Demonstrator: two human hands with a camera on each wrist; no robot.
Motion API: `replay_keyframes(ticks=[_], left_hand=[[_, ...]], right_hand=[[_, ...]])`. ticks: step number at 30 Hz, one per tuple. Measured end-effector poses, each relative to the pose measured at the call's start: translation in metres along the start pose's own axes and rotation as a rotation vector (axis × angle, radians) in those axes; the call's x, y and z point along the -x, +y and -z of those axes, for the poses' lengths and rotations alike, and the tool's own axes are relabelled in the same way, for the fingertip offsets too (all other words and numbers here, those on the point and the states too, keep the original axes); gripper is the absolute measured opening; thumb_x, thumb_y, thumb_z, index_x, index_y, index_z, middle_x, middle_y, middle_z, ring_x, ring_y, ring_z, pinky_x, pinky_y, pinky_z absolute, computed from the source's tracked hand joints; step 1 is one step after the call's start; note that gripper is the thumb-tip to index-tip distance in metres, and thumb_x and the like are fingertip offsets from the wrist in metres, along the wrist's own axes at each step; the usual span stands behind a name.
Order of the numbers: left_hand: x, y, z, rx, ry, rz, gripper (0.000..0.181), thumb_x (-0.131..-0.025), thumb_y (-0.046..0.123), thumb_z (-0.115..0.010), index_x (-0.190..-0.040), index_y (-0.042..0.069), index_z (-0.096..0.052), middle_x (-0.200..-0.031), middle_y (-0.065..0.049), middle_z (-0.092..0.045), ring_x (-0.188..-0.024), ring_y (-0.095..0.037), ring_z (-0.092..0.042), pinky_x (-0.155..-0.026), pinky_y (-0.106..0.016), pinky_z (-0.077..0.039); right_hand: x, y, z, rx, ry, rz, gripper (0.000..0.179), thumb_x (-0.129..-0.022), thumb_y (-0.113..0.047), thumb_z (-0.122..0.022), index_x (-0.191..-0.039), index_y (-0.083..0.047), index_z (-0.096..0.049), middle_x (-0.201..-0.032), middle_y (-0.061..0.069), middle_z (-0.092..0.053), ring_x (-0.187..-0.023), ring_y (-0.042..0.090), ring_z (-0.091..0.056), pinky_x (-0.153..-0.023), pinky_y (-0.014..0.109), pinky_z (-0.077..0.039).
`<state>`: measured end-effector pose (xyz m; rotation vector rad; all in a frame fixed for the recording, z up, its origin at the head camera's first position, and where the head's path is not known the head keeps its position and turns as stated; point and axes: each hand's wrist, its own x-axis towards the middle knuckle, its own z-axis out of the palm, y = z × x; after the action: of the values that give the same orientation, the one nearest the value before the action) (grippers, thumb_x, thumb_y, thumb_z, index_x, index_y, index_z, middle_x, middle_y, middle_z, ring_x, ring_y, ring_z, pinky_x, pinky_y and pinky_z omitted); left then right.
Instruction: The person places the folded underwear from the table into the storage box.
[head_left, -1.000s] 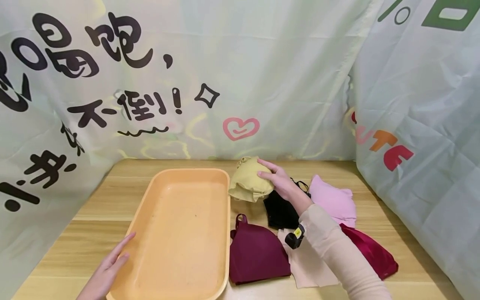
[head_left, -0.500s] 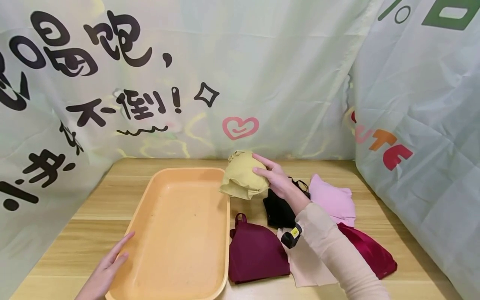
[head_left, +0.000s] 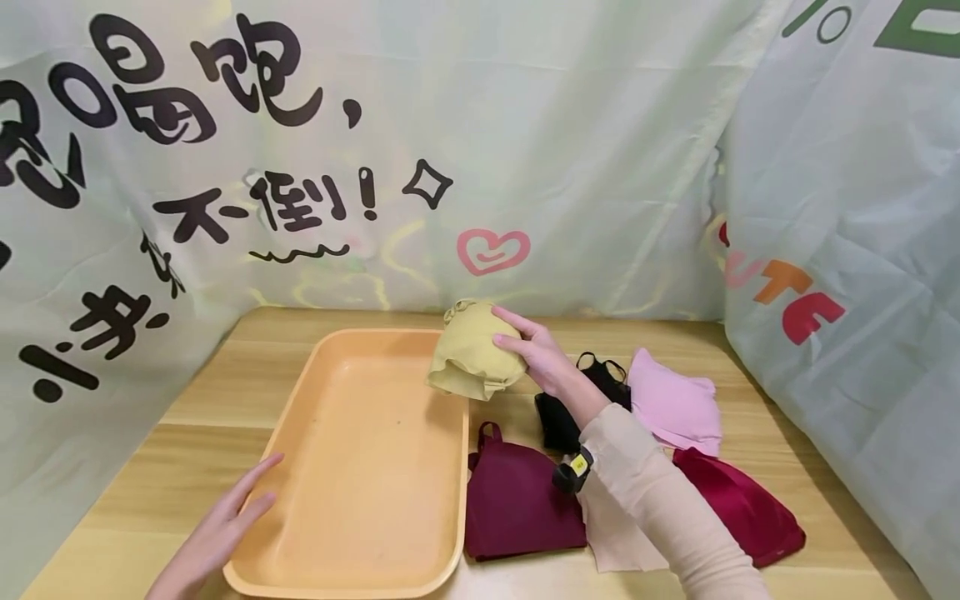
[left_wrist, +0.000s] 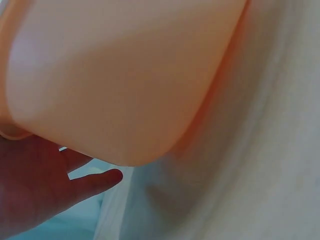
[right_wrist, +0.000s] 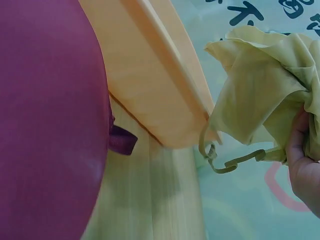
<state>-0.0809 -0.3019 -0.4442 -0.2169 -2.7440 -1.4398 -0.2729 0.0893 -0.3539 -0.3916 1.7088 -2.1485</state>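
Note:
A yellow bra, bunched into a cupped bundle, hangs above the right rim at the far end of the orange tray. My right hand grips it from the right side, and in the right wrist view a thin strap dangles from it. At the tray's left side is my left hand, fingers extended along the rim. The left wrist view has that hand against the tray's outer edge. Right of the tray lies a folded maroon bra.
On the wooden table, right of the tray, are a black bra, a lilac padded garment, a crimson garment and a beige cloth, partly behind the right sleeve. Printed curtains bound the table behind and at the sides.
My right hand has carried the yellow bra left, from beside the tray to over its right rim. The left hand stays by the tray's left rim. The head view has shifted slightly.

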Motion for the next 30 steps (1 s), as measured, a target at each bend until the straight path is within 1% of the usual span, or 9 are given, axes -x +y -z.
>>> replay_keyframes(ticks=[3, 7, 10, 13, 19, 22, 25, 28, 30], left_hand=[[-0.006, 0.002, 0.004, -0.010, -0.016, 0.036, 0.044, -0.096, 0.016, -0.044, -0.138, 0.003, -0.034, -0.141, -0.029, -0.028, -0.126, -0.046, -0.019, -0.106, -0.042, -0.026], [-0.012, 0.003, 0.008, -0.009, 0.004, 0.014, 0.043, -0.096, 0.016, -0.046, -0.135, 0.002, -0.037, -0.140, -0.026, -0.032, -0.131, -0.019, -0.023, -0.085, 0.003, -0.021], [-0.016, 0.005, 0.010, -0.012, 0.041, -0.027, 0.044, -0.095, 0.015, -0.048, -0.135, 0.000, -0.038, -0.138, 0.000, -0.039, -0.119, 0.013, -0.025, -0.085, 0.002, -0.023], [-0.021, 0.006, 0.010, -0.022, 0.068, -0.048, 0.045, -0.094, 0.015, -0.049, -0.135, 0.000, -0.038, -0.131, 0.010, -0.039, -0.106, 0.025, -0.024, -0.083, 0.002, -0.024], [-0.032, 0.004, 0.004, 0.000, 0.096, -0.102, 0.047, -0.093, 0.010, -0.051, -0.135, -0.005, -0.036, -0.136, -0.030, -0.036, -0.109, 0.025, -0.021, -0.086, 0.003, -0.021], [-0.035, 0.003, 0.002, 0.011, 0.097, -0.107, 0.047, -0.093, 0.009, -0.050, -0.135, -0.005, -0.035, -0.137, -0.033, -0.032, -0.120, 0.015, -0.019, -0.087, 0.004, -0.019], [-0.036, 0.003, 0.000, 0.036, 0.068, -0.073, 0.049, -0.094, 0.012, -0.049, -0.137, -0.005, -0.032, -0.139, -0.033, -0.027, -0.133, -0.016, -0.017, -0.088, 0.005, -0.015], [-0.035, 0.004, -0.001, 0.066, 0.013, -0.016, 0.052, -0.095, 0.014, -0.048, -0.139, -0.006, -0.027, -0.142, -0.033, -0.022, -0.130, -0.048, -0.012, -0.111, -0.024, -0.013], [-0.035, 0.005, -0.001, 0.047, -0.013, 0.016, 0.054, -0.095, 0.017, -0.048, -0.140, -0.004, -0.026, -0.142, -0.032, -0.021, -0.127, -0.054, -0.012, -0.107, -0.053, -0.016]], right_hand=[[0.000, 0.001, -0.004, 0.004, -0.016, 0.002, 0.056, -0.091, -0.001, -0.048, -0.143, -0.012, -0.030, -0.143, 0.017, -0.031, -0.086, 0.010, -0.062, -0.071, 0.023, -0.053], [-0.002, 0.004, -0.009, 0.019, -0.033, 0.001, 0.055, -0.092, -0.002, -0.048, -0.143, -0.012, -0.031, -0.141, 0.018, -0.034, -0.085, 0.010, -0.062, -0.071, 0.023, -0.053], [-0.003, 0.006, -0.013, 0.028, -0.044, 0.000, 0.055, -0.091, -0.002, -0.049, -0.142, -0.012, -0.032, -0.142, 0.017, -0.034, -0.087, 0.010, -0.062, -0.072, 0.023, -0.053], [-0.005, 0.009, -0.016, 0.047, -0.065, 0.005, 0.055, -0.091, -0.002, -0.049, -0.143, -0.011, -0.031, -0.145, 0.014, -0.029, -0.092, 0.010, -0.060, -0.076, 0.023, -0.052], [-0.007, 0.017, -0.021, 0.085, -0.081, -0.013, 0.056, -0.090, -0.002, -0.051, -0.142, -0.010, -0.030, -0.151, 0.007, -0.019, -0.105, 0.014, -0.054, -0.081, 0.023, -0.050], [-0.009, 0.022, -0.022, 0.108, -0.090, -0.017, 0.056, -0.090, -0.003, -0.051, -0.142, -0.010, -0.031, -0.151, 0.007, -0.019, -0.112, 0.020, -0.051, -0.082, 0.024, -0.049], [-0.011, 0.027, -0.023, 0.131, -0.109, -0.014, 0.057, -0.090, -0.003, -0.052, -0.142, -0.010, -0.030, -0.151, 0.008, -0.017, -0.118, 0.022, -0.046, -0.083, 0.022, -0.048], [-0.011, 0.031, -0.026, 0.138, -0.127, -0.018, 0.057, -0.090, -0.004, -0.052, -0.143, -0.010, -0.030, -0.152, 0.007, -0.016, -0.115, 0.019, -0.048, -0.082, 0.021, -0.048], [-0.011, 0.033, -0.028, 0.135, -0.134, -0.020, 0.058, -0.090, -0.003, -0.052, -0.143, -0.010, -0.029, -0.152, 0.007, -0.017, -0.110, 0.015, -0.052, -0.080, 0.021, -0.049]])
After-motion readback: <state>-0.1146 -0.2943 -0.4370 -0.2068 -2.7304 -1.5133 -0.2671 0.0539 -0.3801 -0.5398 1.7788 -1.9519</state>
